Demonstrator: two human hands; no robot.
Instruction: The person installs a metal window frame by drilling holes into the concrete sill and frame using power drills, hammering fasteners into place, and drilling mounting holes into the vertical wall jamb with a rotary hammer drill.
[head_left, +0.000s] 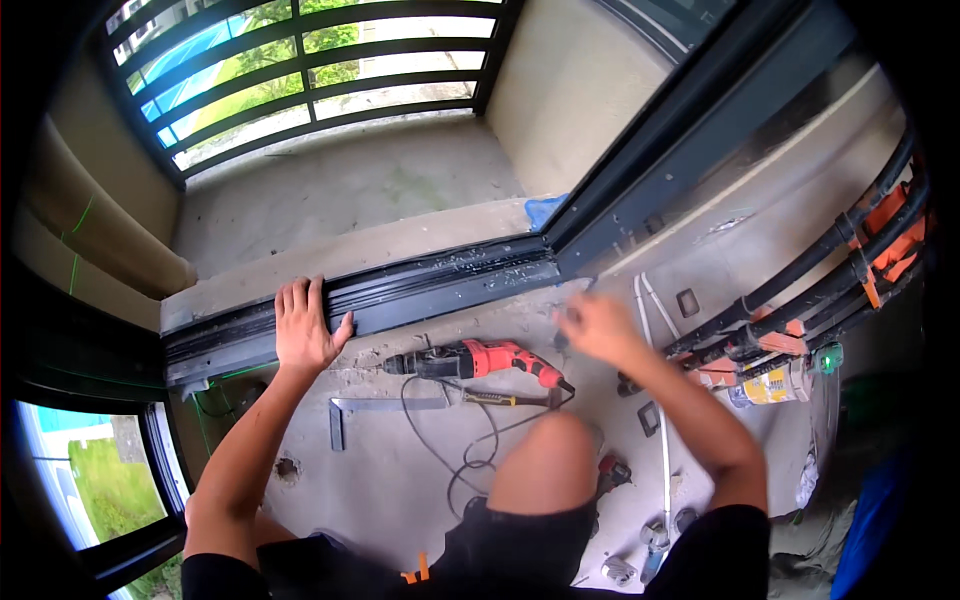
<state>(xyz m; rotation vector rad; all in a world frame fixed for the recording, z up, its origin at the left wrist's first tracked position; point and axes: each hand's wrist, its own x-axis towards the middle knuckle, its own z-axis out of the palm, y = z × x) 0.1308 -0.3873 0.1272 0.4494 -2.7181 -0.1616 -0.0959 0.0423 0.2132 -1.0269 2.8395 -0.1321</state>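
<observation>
Black track (pixel 420 293) borders grey concrete floor (pixel 365 475).

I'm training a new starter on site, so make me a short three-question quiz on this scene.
1. Which hand rests on the dark metal track?
2. True or false: the red drill lies on the concrete floor.
3. Which tool lies nearer the track: A) the L-shaped square, or B) the red drill?

Key:
1. The left hand.
2. True.
3. B.

Dark door track (pixel 430 288), grooved, white-flecked, lying flat
</observation>
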